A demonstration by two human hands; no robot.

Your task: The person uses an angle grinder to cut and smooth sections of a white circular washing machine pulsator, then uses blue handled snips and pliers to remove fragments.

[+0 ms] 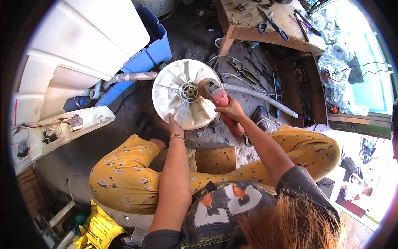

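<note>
A white round plastic disc [169, 94] with radial ribs and a metal hub [190, 91] is propped up in front of me. My left hand [174, 125] is closed on its lower rim, the thumb lying on the ribbed face. In my right hand [233, 109] is a red angle grinder [219, 98], with my fingers wrapped round its body. The grinder's brownish round wheel [202, 88] is at the right side of the hub, over the ribs. Whether the wheel touches the plastic, I cannot tell.
A grey corrugated hose [265, 98] and pliers [245, 74] lie on the floor to the right. Scissors [272, 25] rest on a wooden table [244, 34]. A blue bin [145, 58] and white machine casing [83, 37] stand left; a wooden block [215, 160] lies between my legs.
</note>
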